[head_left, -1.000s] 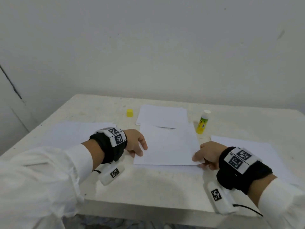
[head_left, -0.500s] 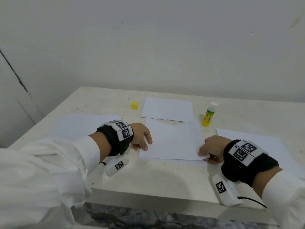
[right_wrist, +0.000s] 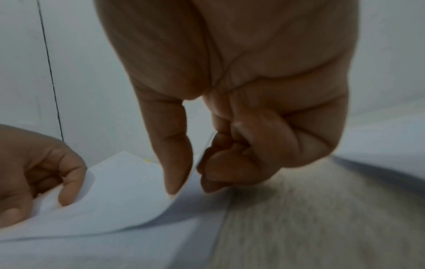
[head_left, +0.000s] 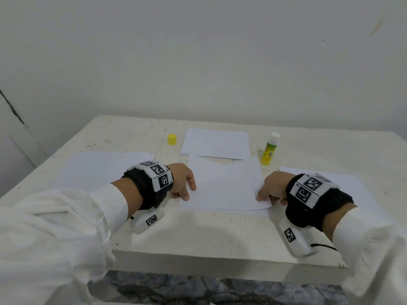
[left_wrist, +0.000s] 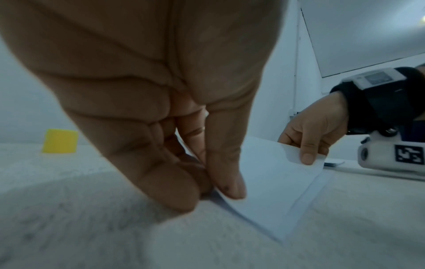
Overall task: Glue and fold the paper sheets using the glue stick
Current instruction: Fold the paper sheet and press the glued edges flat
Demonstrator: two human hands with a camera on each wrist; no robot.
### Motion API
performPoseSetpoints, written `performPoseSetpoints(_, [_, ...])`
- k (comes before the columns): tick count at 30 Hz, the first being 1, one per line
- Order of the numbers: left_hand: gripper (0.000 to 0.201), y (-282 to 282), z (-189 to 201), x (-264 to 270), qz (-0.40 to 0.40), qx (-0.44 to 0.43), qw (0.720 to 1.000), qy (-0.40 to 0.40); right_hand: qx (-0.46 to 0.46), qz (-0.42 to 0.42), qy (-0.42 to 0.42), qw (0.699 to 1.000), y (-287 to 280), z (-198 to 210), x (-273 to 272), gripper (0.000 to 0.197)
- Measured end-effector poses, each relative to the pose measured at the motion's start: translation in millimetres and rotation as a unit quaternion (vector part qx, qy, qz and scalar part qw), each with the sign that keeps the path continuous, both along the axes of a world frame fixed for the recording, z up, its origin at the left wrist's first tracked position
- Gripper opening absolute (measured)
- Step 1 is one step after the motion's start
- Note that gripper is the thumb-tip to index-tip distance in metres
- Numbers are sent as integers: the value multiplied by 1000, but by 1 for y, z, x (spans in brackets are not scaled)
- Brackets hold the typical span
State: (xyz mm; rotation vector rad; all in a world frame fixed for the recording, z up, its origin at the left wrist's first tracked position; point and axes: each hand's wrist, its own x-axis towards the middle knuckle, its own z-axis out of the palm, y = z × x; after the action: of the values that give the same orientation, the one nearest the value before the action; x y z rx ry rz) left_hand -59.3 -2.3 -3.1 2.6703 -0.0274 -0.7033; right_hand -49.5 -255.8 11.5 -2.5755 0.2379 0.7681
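A white paper sheet (head_left: pixel 224 186) lies folded over itself in the middle of the table. Its upper layer curves up slightly at the near edge, as the left wrist view (left_wrist: pixel 276 182) and the right wrist view (right_wrist: pixel 128 191) show. My left hand (head_left: pixel 187 190) pinches the near left corner, thumb on top (left_wrist: pixel 207 191). My right hand (head_left: pixel 264 194) pinches the near right corner between thumb and curled fingers (right_wrist: pixel 192 185). The yellow-green glue stick (head_left: pixel 269 150) stands upright behind the sheet's right side, with no hand on it. Its yellow cap (head_left: pixel 172 139) sits apart at the back left.
A stack of folded sheets (head_left: pixel 215 143) lies behind the working sheet. Flat sheets lie at the left (head_left: pixel 99 168) and at the right (head_left: pixel 343 186). The table's front edge (head_left: pixel 220 260) is close below my wrists. A plain wall stands behind.
Both hands have kept their hold on the sheet's near corners. Only the head camera's aim has shifted.
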Motion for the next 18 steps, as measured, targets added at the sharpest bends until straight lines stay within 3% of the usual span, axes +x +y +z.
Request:
performPoseSetpoints(6, [25,0,-1,3,-10,20,1000,4,-13,10,3,1000,-7,4,5,28])
performPoseSetpoints(12, [27,1,1,5,-8,26,1000,15,-59,87,9,994,-9,4,3,27])
performPoseSetpoints(18, [28,0,5,9,-8,33,999,31,-40,83,6,996,-12,1,4,23])
